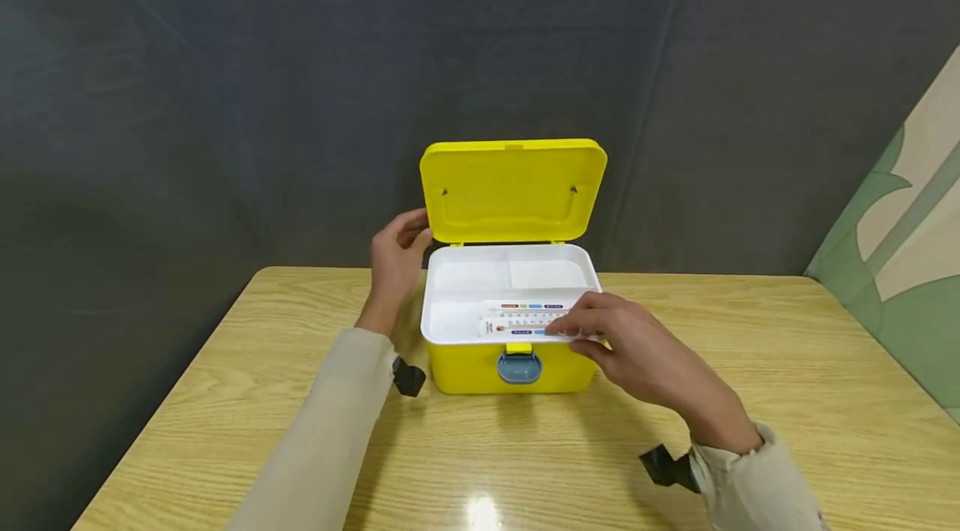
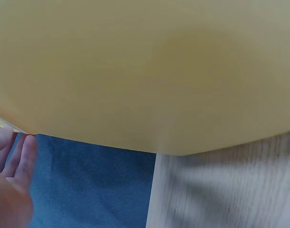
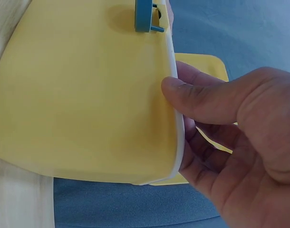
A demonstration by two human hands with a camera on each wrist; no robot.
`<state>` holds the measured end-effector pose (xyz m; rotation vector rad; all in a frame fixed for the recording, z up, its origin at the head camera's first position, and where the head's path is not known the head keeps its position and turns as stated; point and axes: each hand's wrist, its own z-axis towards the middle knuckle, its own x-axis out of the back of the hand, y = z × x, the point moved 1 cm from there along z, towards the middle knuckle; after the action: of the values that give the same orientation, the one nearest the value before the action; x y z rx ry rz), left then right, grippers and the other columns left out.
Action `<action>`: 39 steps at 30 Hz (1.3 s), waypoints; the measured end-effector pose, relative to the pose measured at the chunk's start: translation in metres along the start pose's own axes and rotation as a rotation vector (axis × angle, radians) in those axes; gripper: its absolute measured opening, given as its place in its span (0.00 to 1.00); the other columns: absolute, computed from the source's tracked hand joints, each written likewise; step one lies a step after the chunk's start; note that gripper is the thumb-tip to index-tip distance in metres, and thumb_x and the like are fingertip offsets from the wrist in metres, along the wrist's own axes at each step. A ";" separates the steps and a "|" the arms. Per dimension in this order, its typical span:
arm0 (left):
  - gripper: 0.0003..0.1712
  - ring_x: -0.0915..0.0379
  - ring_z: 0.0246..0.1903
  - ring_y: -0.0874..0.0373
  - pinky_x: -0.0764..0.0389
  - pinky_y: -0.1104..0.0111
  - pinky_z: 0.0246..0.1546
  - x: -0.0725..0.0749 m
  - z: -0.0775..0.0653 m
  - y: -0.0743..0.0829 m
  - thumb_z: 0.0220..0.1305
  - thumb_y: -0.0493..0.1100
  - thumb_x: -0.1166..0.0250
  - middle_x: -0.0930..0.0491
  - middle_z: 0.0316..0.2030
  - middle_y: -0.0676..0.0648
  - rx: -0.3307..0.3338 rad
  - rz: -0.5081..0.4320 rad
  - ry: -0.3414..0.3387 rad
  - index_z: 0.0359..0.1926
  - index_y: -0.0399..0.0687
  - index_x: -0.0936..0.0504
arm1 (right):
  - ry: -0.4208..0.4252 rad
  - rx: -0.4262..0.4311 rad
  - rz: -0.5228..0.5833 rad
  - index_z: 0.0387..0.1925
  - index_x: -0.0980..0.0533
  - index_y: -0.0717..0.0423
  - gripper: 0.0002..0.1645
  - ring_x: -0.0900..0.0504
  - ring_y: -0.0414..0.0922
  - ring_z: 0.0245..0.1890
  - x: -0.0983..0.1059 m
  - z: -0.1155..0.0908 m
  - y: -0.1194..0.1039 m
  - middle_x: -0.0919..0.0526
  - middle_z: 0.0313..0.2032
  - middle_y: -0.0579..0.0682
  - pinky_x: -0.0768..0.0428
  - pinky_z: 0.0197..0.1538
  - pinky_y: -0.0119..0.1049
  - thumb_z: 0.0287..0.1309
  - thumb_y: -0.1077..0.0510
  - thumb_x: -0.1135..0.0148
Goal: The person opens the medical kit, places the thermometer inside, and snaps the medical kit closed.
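A yellow storage box stands with its yellow lid raised. A white divided tray fills its top. Two white thermometers with printed scales lie in the tray's front compartment, their right ends hidden by fingers. My left hand holds the lid's lower left edge, thumb in front and fingers behind. At the front right corner, my right hand straddles the white rim. Its thumb is outside, the fingers reach inside, and the index fingertip touches a thermometer. A grey-blue latch hangs at the front.
The box rests on a light wooden table. Behind the table hangs a dark cloth, close to the raised lid. A leaf-patterned panel borders the table's right side. Each wrist carries a black camera mount.
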<state>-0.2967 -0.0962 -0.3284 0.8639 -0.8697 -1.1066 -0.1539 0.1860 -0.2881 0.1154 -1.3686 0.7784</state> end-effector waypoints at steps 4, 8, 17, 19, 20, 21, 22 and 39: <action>0.17 0.18 0.48 0.47 0.18 0.72 0.48 0.003 -0.004 0.000 0.66 0.35 0.36 0.17 0.50 0.38 -0.046 -0.009 0.030 0.55 0.40 0.18 | 0.005 0.008 -0.010 0.46 0.15 0.42 0.18 0.27 0.35 0.34 -0.001 0.001 0.000 0.18 0.38 0.38 0.25 0.37 0.29 0.59 0.66 0.32; 0.15 0.17 0.44 0.51 0.20 0.80 0.46 0.006 -0.007 0.000 0.64 0.35 0.34 0.17 0.47 0.37 -0.073 -0.040 0.076 0.52 0.37 0.16 | 0.011 0.002 -0.011 0.46 0.15 0.42 0.18 0.26 0.35 0.34 0.000 0.002 0.000 0.18 0.38 0.38 0.24 0.37 0.29 0.59 0.65 0.32; 0.15 0.21 0.36 0.70 0.19 0.79 0.43 0.011 -0.010 0.010 0.62 0.33 0.32 0.18 0.44 0.35 -0.172 -0.142 0.121 0.49 0.33 0.15 | 0.056 -0.033 0.005 0.45 0.15 0.44 0.13 0.23 0.36 0.35 0.003 0.004 0.001 0.18 0.36 0.38 0.22 0.38 0.33 0.60 0.61 0.31; 0.15 0.20 0.38 0.69 0.19 0.78 0.45 0.013 -0.011 0.017 0.62 0.33 0.33 0.18 0.44 0.37 -0.202 -0.162 0.116 0.50 0.33 0.16 | 0.063 -0.048 0.013 0.46 0.15 0.44 0.13 0.24 0.37 0.35 0.004 0.004 0.001 0.18 0.37 0.39 0.23 0.37 0.32 0.60 0.61 0.32; 0.16 0.20 0.39 0.68 0.19 0.78 0.47 0.014 -0.011 0.020 0.63 0.34 0.33 0.18 0.44 0.40 -0.213 -0.173 0.110 0.51 0.33 0.16 | 0.068 -0.054 0.015 0.46 0.15 0.44 0.13 0.24 0.37 0.35 0.004 0.004 0.001 0.18 0.37 0.40 0.24 0.36 0.32 0.61 0.61 0.32; 0.16 0.20 0.41 0.67 0.19 0.77 0.48 0.016 -0.011 0.023 0.63 0.34 0.33 0.18 0.44 0.43 -0.224 -0.183 0.105 0.52 0.33 0.17 | 0.075 -0.058 0.015 0.46 0.15 0.44 0.13 0.24 0.37 0.35 0.005 0.004 0.002 0.17 0.38 0.40 0.24 0.36 0.32 0.61 0.61 0.32; 0.17 0.20 0.42 0.66 0.19 0.77 0.49 0.017 -0.011 0.026 0.63 0.34 0.34 0.18 0.44 0.47 -0.236 -0.192 0.099 0.53 0.33 0.17 | 0.082 -0.060 0.015 0.46 0.15 0.44 0.13 0.24 0.37 0.35 0.006 0.004 0.002 0.17 0.38 0.40 0.24 0.36 0.32 0.61 0.61 0.33; 0.17 0.20 0.50 0.63 0.20 0.74 0.53 0.033 -0.023 0.044 0.61 0.32 0.34 0.18 0.50 0.53 -0.410 -0.243 -0.014 0.52 0.32 0.17 | 0.349 -0.071 0.028 0.49 0.18 0.45 0.14 0.26 0.37 0.37 0.022 -0.001 0.008 0.19 0.37 0.40 0.25 0.40 0.28 0.61 0.58 0.32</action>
<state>-0.2524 -0.1152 -0.2931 0.6278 -0.5275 -1.4431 -0.1575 0.2017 -0.2717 -0.0925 -1.0666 0.7330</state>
